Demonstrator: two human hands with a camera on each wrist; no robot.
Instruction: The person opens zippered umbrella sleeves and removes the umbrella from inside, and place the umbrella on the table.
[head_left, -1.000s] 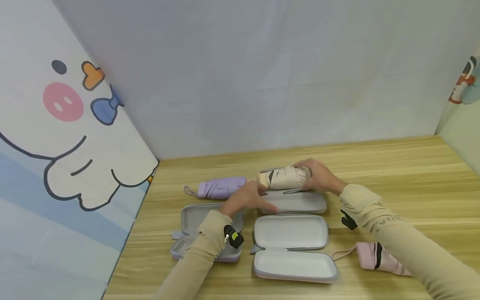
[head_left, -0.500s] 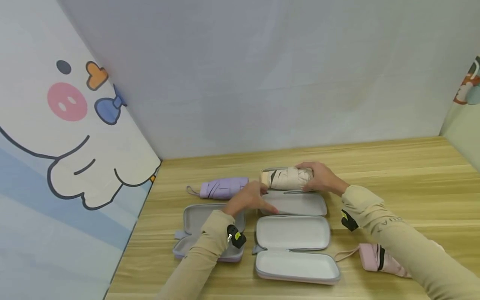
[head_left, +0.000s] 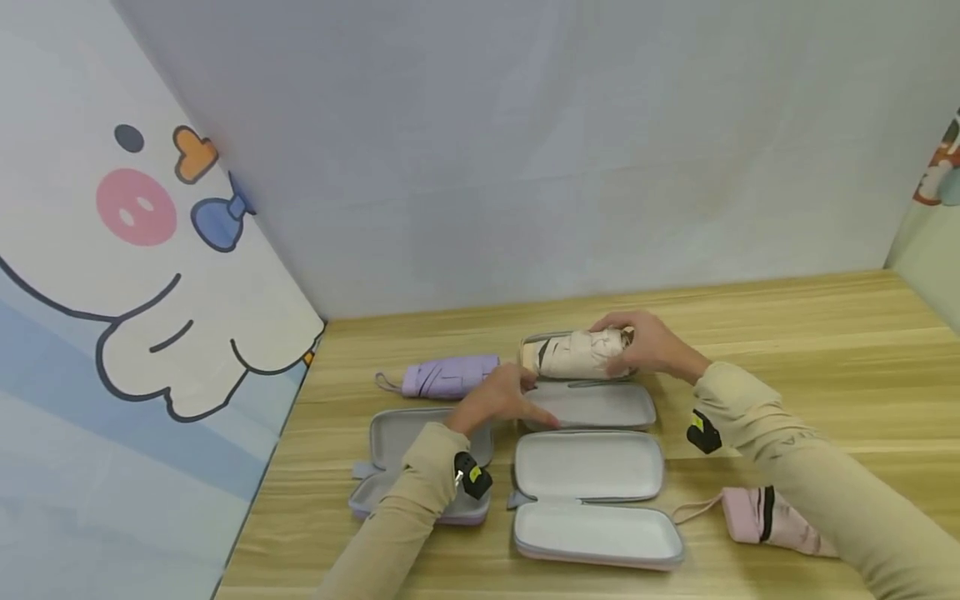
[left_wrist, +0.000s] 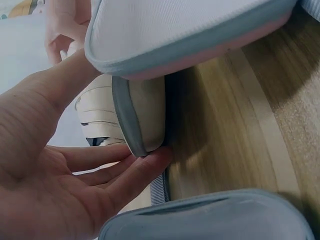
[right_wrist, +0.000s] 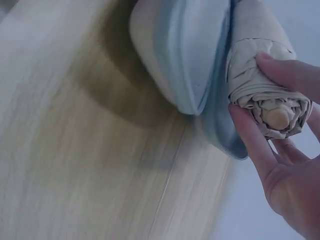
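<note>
At the back of the table, a folded beige umbrella [head_left: 573, 354] lies along the rear half of an open case [head_left: 596, 405] with grey lining. My right hand [head_left: 651, 343] grips the umbrella's right end. In the right wrist view, thumb and fingers circle the rolled fabric [right_wrist: 257, 57], and its round tip faces the camera. My left hand [head_left: 498, 396] holds the left end of the same case. The left wrist view has its fingertips against the case's beige corner [left_wrist: 147, 110], while its thumb is hidden behind a pink-edged case [left_wrist: 195, 65].
A folded purple umbrella [head_left: 446, 377] lies left of the beige one. Nearer stand an open purple case [head_left: 397, 433] and an open pink case [head_left: 588, 467]. A pink umbrella [head_left: 776, 521] lies at the front right, partly under the right sleeve. A cloth wall [head_left: 570, 167] rises behind the table.
My right hand has shifted slightly right and up at the beige umbrella's end, exposing more of that end. The left hand keeps its place on the case. The head view has shifted a little.
</note>
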